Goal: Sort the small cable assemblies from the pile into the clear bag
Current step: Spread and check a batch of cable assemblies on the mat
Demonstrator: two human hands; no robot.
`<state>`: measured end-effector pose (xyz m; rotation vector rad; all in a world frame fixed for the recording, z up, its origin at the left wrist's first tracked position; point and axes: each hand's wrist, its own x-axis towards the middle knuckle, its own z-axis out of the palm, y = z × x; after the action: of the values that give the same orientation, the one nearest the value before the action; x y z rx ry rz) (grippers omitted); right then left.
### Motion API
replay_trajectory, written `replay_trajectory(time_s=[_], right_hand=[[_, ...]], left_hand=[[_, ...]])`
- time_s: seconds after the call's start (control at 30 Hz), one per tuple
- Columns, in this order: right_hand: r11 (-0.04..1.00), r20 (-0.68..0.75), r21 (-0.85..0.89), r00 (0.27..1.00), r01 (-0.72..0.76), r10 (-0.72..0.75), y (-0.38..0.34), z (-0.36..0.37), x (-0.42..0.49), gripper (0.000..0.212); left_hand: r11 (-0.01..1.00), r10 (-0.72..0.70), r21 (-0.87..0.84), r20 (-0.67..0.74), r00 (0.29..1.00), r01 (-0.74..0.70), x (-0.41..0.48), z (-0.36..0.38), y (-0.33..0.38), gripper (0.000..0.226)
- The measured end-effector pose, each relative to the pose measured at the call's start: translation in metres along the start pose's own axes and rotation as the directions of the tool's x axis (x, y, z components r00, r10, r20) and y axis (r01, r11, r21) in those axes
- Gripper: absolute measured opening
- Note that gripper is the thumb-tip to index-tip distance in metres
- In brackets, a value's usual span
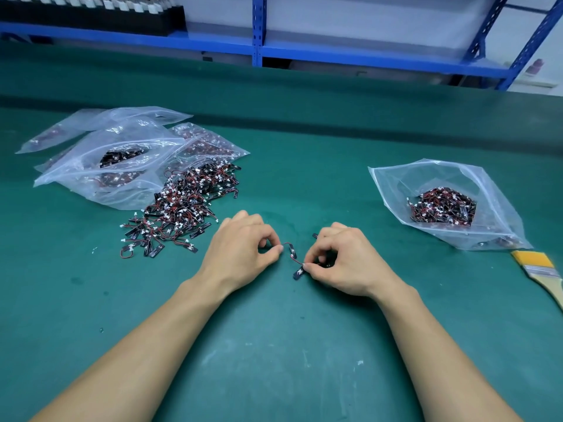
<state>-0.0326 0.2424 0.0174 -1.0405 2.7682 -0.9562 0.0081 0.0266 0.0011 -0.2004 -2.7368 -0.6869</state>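
A pile of small cable assemblies (182, 205), black strips with red wires and white plugs, lies on the green mat left of centre. A clear bag (457, 178) at the right lies open and holds a heap of the same assemblies. Between them, my left hand (240, 248) pinches one end of a cable assembly (292, 254) with thumb and forefinger. My right hand (344, 257) pinches the white plug at the other end, and more black pieces sit under its curled fingers. Both hands hover just above the mat.
Several clear zip bags (115, 153) with assemblies are stacked behind the pile at the left. A yellow-bristled paintbrush (542, 269) lies at the right edge. The green mat (274, 360) covers the table; blue metal shelving (259, 32) stands behind.
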Motion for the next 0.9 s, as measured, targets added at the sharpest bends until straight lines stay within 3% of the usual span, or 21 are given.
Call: replay_trajectory(time_s=[0.13,0.27,0.47,0.63,0.8,0.9], right_hand=[[0.997,-0.043,0.079,0.999,-0.021,0.024,0.002,-0.005,-0.001,0.015],[0.975,-0.107,0.216,0.992,-0.044,0.068,0.001,-0.009,0.0,0.013],[0.971,-0.064,0.23,0.995,-0.059,0.076,0.001,-0.01,0.0,0.013],[0.975,-0.021,0.197,0.994,-0.099,0.105,0.002,-0.006,0.0,0.015],[0.971,-0.067,0.197,0.986,-0.137,0.152,0.004,-0.005,0.0,0.016],[0.969,-0.098,0.195,0.98,-0.151,0.173,0.004,-0.004,0.002,0.016]], left_hand=[[0.999,-0.006,-0.035,-0.048,0.999,0.004,0.003,-0.001,0.001,0.011],[0.996,0.087,0.005,-0.135,0.987,-0.087,0.01,-0.01,-0.002,0.007],[0.95,0.267,0.187,-0.08,0.96,-0.249,0.026,-0.016,-0.001,0.009],[0.957,0.227,0.19,-0.012,0.974,-0.221,0.034,-0.01,-0.005,0.015],[0.985,0.17,0.06,-0.158,0.973,-0.163,0.021,-0.013,0.0,0.011],[0.992,0.094,-0.068,-0.119,0.988,-0.103,0.002,-0.012,0.013,0.034]])
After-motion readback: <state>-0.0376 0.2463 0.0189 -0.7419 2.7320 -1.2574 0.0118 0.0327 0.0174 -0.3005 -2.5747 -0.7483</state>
